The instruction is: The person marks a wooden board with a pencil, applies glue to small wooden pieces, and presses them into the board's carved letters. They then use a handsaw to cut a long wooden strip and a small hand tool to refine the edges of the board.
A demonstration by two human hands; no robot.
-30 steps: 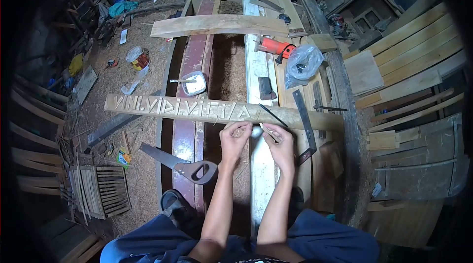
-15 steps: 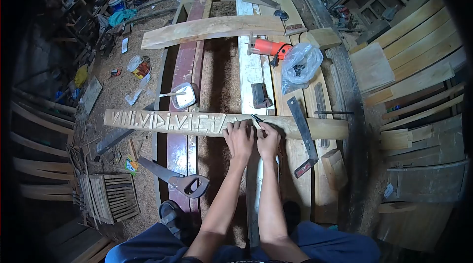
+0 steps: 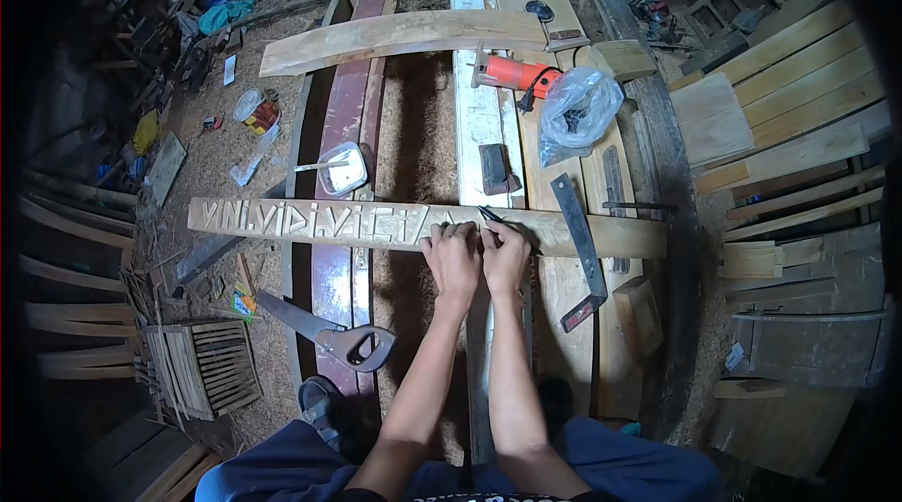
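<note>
In the head view, a long, slightly bowed wooden plank is laid crosswise over a counter built of lengthwise boards, one worn dark red, one with chipped white paint, others bare wood. Along its left part, pale, straight-edged letters are set out, reading roughly "VINI.VIDI.VICI", with a slanted stroke after them. Both hands are placed at the plank's middle, close beside each other. The left hand is bent, its fingertips lowered to the wood; the right hand is drawn in, its fingers bunched beside a slim, dark, pointed stick. What is pinched by either hand cannot be told.

Right of the hands, an angled square with a flat, dark blade is laid across the plank. Beyond the plank, a dark rectangular block, a translucent tub with white contents and a flat stick, a smooth red power tool and a crinkled clear bag are seen. Nearer, a handsaw with a looped grip is rested on the red board.
</note>
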